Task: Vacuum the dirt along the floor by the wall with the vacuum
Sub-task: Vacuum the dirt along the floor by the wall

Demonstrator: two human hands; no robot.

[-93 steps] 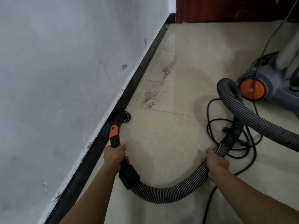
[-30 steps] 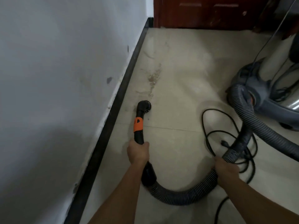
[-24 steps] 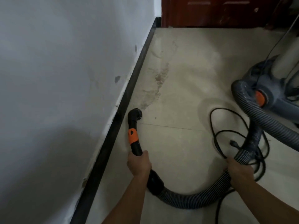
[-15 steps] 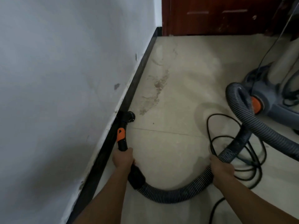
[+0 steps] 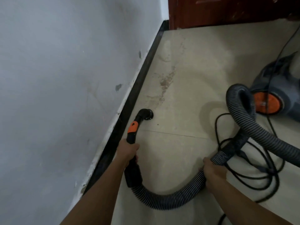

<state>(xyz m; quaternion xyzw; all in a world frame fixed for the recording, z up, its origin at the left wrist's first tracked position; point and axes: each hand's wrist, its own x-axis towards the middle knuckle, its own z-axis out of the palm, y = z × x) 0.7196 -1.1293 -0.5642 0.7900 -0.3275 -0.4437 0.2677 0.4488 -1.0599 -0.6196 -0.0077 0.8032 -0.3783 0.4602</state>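
Sweep step, I'd say: your left hand (image 5: 128, 149) is wrapped round the wand (image 5: 132, 131), your right hand (image 5: 212, 169) is clamped on the hose (image 5: 162, 201), and the nozzle (image 5: 146, 113) sits on the floor (image 5: 186, 114) beside the baseboard (image 5: 142, 75), short of the dirt (image 5: 164, 83), so push forward along the wall (image 5: 65, 78).

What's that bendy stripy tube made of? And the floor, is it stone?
The hose looks like flexible plastic: ribbed grey and black rings, bent into a curve. The floor seems to be tile, ceramic or stone: pale beige, faintly shiny, with a thin joint line across it.
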